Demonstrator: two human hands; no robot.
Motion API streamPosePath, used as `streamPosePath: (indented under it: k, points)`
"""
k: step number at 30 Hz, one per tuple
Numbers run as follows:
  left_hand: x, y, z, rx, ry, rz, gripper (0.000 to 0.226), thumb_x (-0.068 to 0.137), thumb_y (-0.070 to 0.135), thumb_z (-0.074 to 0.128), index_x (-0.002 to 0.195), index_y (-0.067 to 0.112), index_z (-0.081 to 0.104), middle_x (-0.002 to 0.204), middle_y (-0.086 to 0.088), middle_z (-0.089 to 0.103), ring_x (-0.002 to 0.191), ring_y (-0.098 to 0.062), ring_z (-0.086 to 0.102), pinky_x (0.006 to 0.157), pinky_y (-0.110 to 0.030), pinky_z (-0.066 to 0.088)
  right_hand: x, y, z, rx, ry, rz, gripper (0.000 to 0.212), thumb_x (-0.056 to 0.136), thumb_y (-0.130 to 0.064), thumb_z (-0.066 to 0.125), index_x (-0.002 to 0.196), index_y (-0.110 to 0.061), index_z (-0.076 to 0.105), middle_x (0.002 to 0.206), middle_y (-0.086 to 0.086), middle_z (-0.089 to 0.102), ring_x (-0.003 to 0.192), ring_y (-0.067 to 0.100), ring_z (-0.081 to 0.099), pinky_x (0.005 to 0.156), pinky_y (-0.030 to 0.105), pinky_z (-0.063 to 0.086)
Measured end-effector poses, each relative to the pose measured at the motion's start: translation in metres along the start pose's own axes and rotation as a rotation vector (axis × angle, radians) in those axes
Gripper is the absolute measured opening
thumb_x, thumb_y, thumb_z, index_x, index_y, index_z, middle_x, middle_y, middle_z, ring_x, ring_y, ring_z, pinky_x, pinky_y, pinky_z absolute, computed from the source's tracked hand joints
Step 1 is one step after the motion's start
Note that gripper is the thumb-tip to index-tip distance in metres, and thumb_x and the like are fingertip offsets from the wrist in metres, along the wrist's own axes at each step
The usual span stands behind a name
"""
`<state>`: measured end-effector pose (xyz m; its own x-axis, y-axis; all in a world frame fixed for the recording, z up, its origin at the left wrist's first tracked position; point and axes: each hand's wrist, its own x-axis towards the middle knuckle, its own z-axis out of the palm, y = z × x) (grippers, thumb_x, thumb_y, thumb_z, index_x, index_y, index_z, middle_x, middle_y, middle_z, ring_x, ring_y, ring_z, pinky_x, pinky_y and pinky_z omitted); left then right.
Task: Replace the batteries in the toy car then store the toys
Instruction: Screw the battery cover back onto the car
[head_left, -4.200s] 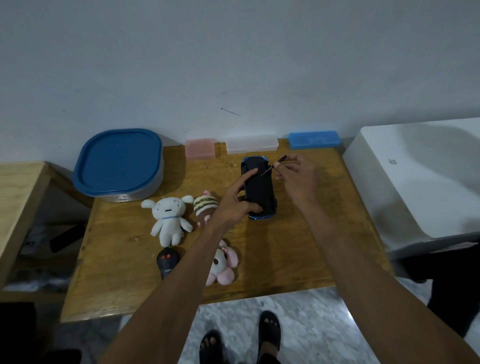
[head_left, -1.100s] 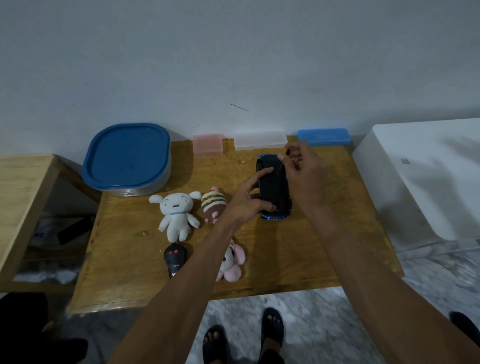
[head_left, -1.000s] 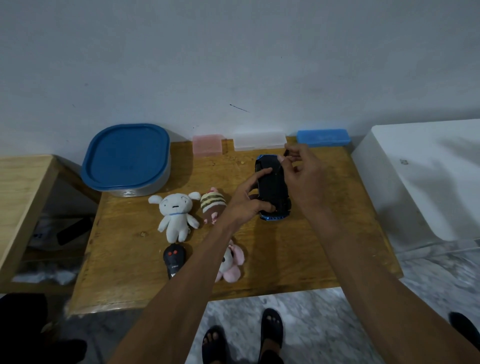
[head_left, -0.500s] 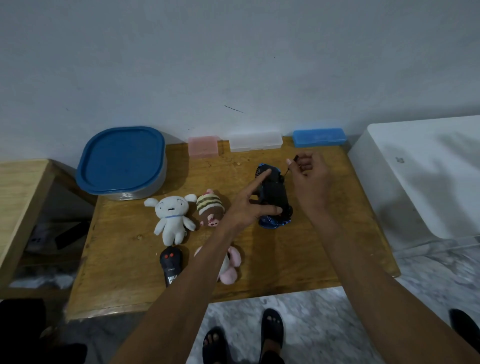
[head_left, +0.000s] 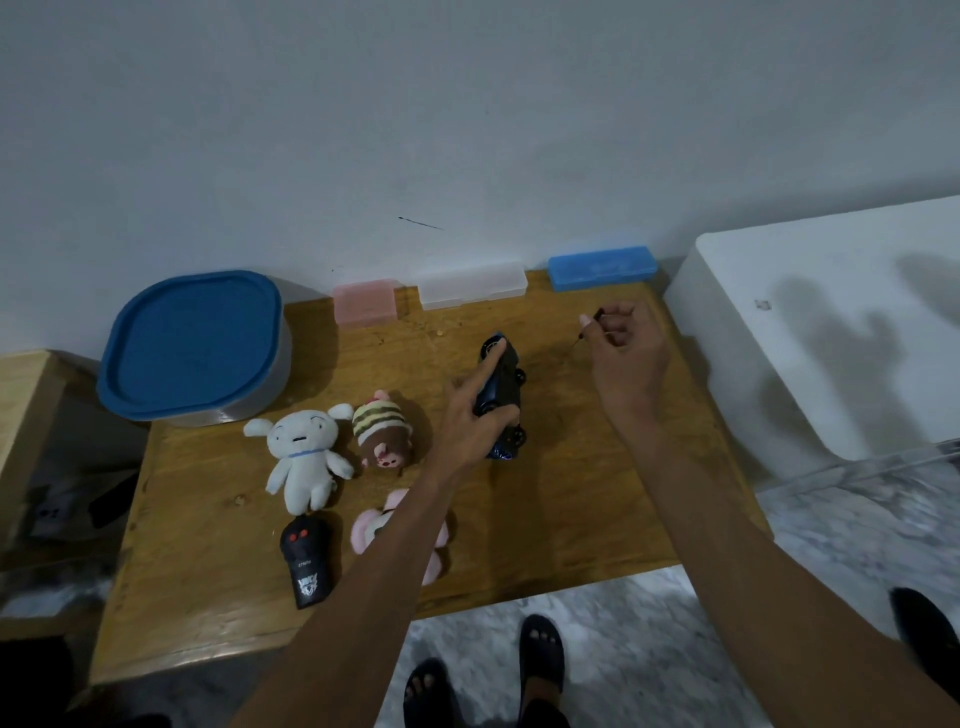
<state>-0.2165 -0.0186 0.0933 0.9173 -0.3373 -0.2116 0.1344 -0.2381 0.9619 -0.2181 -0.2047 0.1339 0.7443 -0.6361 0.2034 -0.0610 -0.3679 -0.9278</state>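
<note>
A black and blue toy car (head_left: 506, 387) stands tipped on its side on the wooden table (head_left: 571, 493), wheels facing right. My left hand (head_left: 475, 415) grips it, index finger stretched along its top edge. My right hand (head_left: 626, 348) is off to the right of the car, apart from it, pinching a small thin screwdriver (head_left: 589, 325). A white plush (head_left: 304, 457), a striped brown plush (head_left: 382, 428) and a pink plush (head_left: 374, 530), partly under my left forearm, lie on the table with a black remote control (head_left: 306, 564).
A grey tub with a blue lid (head_left: 195, 345) stands at the back left. Pink (head_left: 365, 303), clear (head_left: 472, 286) and blue (head_left: 602, 267) small boxes line the wall. A white appliance (head_left: 831, 332) stands right of the table, a lower wooden shelf (head_left: 21, 410) left.
The car has been turned from lying underside up onto its side. My right hand with the screwdriver has drawn away from the car to the right.
</note>
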Motion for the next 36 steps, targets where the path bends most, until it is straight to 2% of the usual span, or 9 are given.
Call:
streamPosePath:
  k: [6, 10, 15, 18, 22, 25, 28, 32, 36]
  points:
    - [0.008, -0.001, 0.008, -0.1, 0.024, -0.114, 0.09, 0.083, -0.004, 0.068, 0.151, 0.045, 0.038, 0.12, 0.014, 0.054, 0.097, -0.015, 0.059, 0.08, -0.028, 0.052, 0.006, 0.011, -0.006, 0.031, -0.014, 0.033, 0.017, 0.089, -0.02, 0.075, 0.101, -0.019, 0.064, 0.087, -0.011, 0.065, 0.079, 0.008, 0.066, 0.063, 0.014, 0.052]
    - [0.013, -0.004, 0.013, -0.176, 0.078, -0.173, 0.088, 0.084, 0.007, 0.075, 0.152, 0.046, 0.035, 0.12, 0.027, 0.045, 0.104, -0.007, 0.054, 0.08, -0.026, 0.047, 0.01, 0.018, -0.008, 0.03, -0.035, 0.047, 0.017, 0.089, -0.022, 0.075, 0.102, -0.019, 0.064, 0.088, -0.006, 0.068, 0.08, 0.007, 0.066, 0.063, 0.014, 0.052]
    - [0.021, -0.002, 0.018, -0.229, 0.115, -0.211, 0.09, 0.084, 0.005, 0.07, 0.149, 0.056, 0.034, 0.146, 0.014, 0.039, 0.122, -0.016, 0.05, 0.1, -0.041, 0.049, 0.015, 0.027, -0.012, 0.017, -0.046, 0.06, 0.018, 0.089, -0.023, 0.075, 0.102, -0.019, 0.064, 0.088, -0.01, 0.066, 0.08, 0.002, 0.063, 0.064, 0.01, 0.048]
    - [0.023, 0.004, 0.024, -0.247, 0.127, -0.245, 0.089, 0.082, 0.004, 0.066, 0.149, 0.055, 0.035, 0.143, 0.011, 0.039, 0.115, -0.017, 0.052, 0.092, -0.038, 0.051, 0.019, 0.029, -0.016, 0.023, -0.056, 0.077, 0.019, 0.089, -0.023, 0.075, 0.104, -0.017, 0.065, 0.089, -0.01, 0.066, 0.079, -0.002, 0.062, 0.064, 0.008, 0.047]
    - [0.029, 0.002, 0.029, -0.318, 0.123, -0.306, 0.084, 0.075, 0.027, 0.074, 0.142, 0.062, 0.038, 0.155, 0.009, 0.038, 0.129, -0.026, 0.05, 0.108, -0.052, 0.046, 0.024, 0.03, -0.02, 0.033, -0.06, 0.094, 0.018, 0.089, -0.021, 0.074, 0.104, -0.014, 0.065, 0.088, -0.011, 0.065, 0.077, -0.008, 0.061, 0.061, 0.007, 0.047]
    - [0.037, -0.002, 0.031, -0.43, 0.107, -0.344, 0.061, 0.095, 0.039, 0.061, 0.148, 0.056, 0.034, 0.161, 0.005, 0.035, 0.136, -0.029, 0.048, 0.111, -0.056, 0.043, 0.027, 0.031, -0.022, 0.038, -0.072, 0.09, 0.019, 0.09, -0.02, 0.074, 0.105, -0.014, 0.065, 0.087, -0.013, 0.063, 0.077, -0.012, 0.06, 0.06, 0.007, 0.047]
    - [0.039, 0.001, 0.032, -0.466, 0.116, -0.375, 0.057, 0.104, 0.031, 0.053, 0.153, 0.05, 0.031, 0.15, 0.005, 0.045, 0.126, -0.028, 0.057, 0.106, -0.054, 0.048, 0.029, 0.032, -0.023, 0.041, -0.083, 0.092, 0.018, 0.09, -0.021, 0.074, 0.105, -0.015, 0.065, 0.087, -0.014, 0.063, 0.077, -0.012, 0.06, 0.06, 0.007, 0.047]
    - [0.038, 0.003, 0.031, -0.485, 0.166, -0.363, 0.071, 0.086, 0.013, 0.077, 0.144, 0.043, 0.05, 0.132, -0.002, 0.066, 0.108, -0.031, 0.071, 0.095, -0.052, 0.057, 0.032, 0.034, -0.024, 0.037, -0.077, 0.087, 0.017, 0.089, -0.02, 0.074, 0.103, -0.015, 0.065, 0.087, -0.01, 0.065, 0.076, -0.008, 0.061, 0.06, 0.007, 0.047]
    - [0.036, 0.002, 0.037, -0.168, 0.157, -0.248, 0.083, 0.074, 0.01, 0.087, 0.145, 0.034, 0.053, 0.127, 0.005, 0.066, 0.104, -0.016, 0.069, 0.088, -0.036, 0.061, 0.034, 0.038, -0.023, 0.023, -0.079, 0.103, 0.018, 0.089, -0.022, 0.074, 0.104, -0.015, 0.066, 0.091, -0.005, 0.068, 0.082, 0.004, 0.064, 0.063, 0.008, 0.048]
